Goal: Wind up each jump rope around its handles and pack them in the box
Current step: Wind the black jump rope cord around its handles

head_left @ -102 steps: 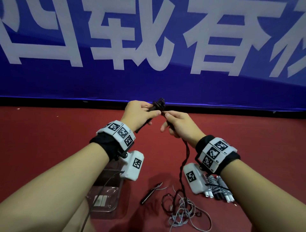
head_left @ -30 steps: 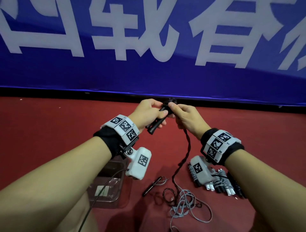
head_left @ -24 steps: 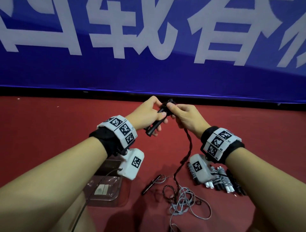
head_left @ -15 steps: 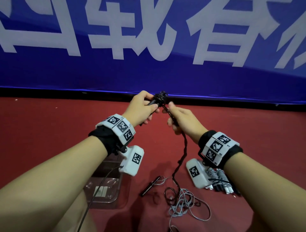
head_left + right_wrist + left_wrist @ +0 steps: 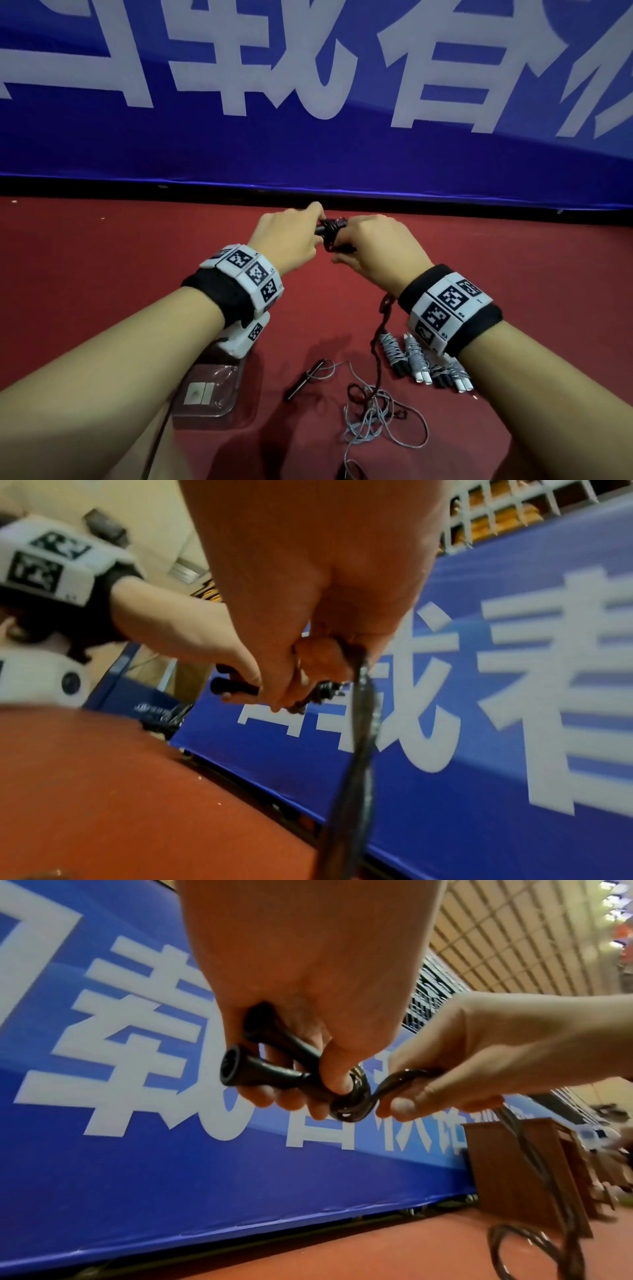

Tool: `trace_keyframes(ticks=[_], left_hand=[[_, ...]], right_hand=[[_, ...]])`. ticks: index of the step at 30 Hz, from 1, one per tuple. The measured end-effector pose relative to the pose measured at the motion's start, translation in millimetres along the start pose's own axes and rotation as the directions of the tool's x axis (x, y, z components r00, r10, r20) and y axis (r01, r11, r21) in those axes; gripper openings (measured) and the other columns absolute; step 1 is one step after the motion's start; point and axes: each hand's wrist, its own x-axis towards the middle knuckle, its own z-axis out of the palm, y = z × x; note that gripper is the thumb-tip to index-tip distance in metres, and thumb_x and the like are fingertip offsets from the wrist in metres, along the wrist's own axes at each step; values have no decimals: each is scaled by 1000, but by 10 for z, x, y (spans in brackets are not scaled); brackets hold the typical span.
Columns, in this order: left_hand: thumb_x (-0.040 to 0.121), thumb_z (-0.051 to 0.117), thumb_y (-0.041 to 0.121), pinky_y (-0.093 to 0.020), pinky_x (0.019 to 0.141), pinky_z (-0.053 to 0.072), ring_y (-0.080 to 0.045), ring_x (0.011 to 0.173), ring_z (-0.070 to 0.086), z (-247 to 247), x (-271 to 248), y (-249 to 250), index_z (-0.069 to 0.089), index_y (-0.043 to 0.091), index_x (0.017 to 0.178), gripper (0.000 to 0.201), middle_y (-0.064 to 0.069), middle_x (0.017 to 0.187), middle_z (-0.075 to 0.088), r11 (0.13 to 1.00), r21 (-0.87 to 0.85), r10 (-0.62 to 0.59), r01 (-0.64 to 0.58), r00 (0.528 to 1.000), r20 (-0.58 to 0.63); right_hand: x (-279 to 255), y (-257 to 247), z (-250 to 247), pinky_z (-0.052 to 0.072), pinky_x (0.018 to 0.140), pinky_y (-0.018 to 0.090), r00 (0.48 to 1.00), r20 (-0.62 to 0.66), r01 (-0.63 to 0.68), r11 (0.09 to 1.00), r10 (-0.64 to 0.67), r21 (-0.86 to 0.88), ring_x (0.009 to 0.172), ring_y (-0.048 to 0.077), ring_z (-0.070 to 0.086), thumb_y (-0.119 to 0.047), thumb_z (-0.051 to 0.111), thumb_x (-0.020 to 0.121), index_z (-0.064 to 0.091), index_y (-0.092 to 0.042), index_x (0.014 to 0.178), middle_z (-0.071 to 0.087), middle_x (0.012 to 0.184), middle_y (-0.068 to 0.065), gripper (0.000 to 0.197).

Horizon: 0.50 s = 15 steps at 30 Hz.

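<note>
My left hand (image 5: 291,236) grips the two black handles (image 5: 270,1056) of a jump rope held side by side, above the red floor. Dark rope (image 5: 356,1093) is coiled round the handles' far end. My right hand (image 5: 380,246) pinches that black rope (image 5: 363,723) right beside the coil. The rest of the rope (image 5: 378,342) hangs down to a loose tangle (image 5: 363,401) on the floor. A clear plastic box (image 5: 209,390) stands on the floor under my left forearm.
Several wound-up ropes with white and black handles (image 5: 421,363) lie on the floor under my right wrist. A loose grey rope (image 5: 383,431) with a black handle (image 5: 305,380) lies in the middle. A blue banner (image 5: 308,102) closes the far side.
My right hand has carried the rope up and over the handles, closing in against my left hand. The handles now lie more level, and both hands sit slightly lower than half a second ago.
</note>
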Motion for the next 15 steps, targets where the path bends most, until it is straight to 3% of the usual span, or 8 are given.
trace_keyframes(ticks=[3,6,8,9,11,13,15], left_hand=[[98,59,30,-38,75,36,-34,107,64,22,-28,81,46,19,126,32,-8,111,69,993,73,85,-89,994,66],[96,59,28,-35,73,36,-33,103,65,-35,-25,110,51,22,127,33,-8,107,70,974,88,192,-208,968,159],[96,63,32,-33,74,38,-28,103,65,-45,-27,81,55,27,126,32,-1,107,70,970,15,230,-241,941,248],[95,65,33,-33,76,40,-24,103,65,-38,-22,56,57,28,124,31,4,106,70,969,-34,244,-245,925,290],[91,71,33,-34,80,44,-18,101,64,-38,-4,13,60,32,113,24,13,102,68,963,-129,267,-237,905,331],[89,76,25,-33,78,49,-14,86,66,-82,2,-14,59,37,94,21,20,84,68,940,-271,295,-209,896,332],[89,76,10,-32,70,54,-15,67,66,-149,-19,-33,61,32,89,27,18,73,70,871,-469,333,-149,881,337]], right_hand=[[-5,-67,-53,43,66,35,995,-101,10,998,-4,60,89,27,66,-27,80,81,65,-21,92,70,92,-1,20],[40,36,-63,52,74,34,998,58,23,981,-35,194,87,16,66,-17,81,79,71,-25,89,73,89,-7,17],[55,189,-59,51,79,23,988,144,7,941,-59,338,86,6,65,-13,82,79,73,-23,95,74,91,-11,20],[51,254,-58,51,81,19,986,155,-12,906,-59,424,86,3,67,-11,83,79,73,-20,96,75,92,-11,22],[39,347,-40,54,81,20,989,145,-79,806,-8,586,84,6,72,-10,87,76,70,-15,93,77,87,-5,25],[41,387,-25,55,70,26,988,137,-143,708,65,692,72,13,71,-14,91,73,69,-14,87,76,81,2,26],[52,401,-19,46,52,22,983,142,-182,665,115,725,58,5,59,-23,91,74,70,-13,82,71,77,1,25]])
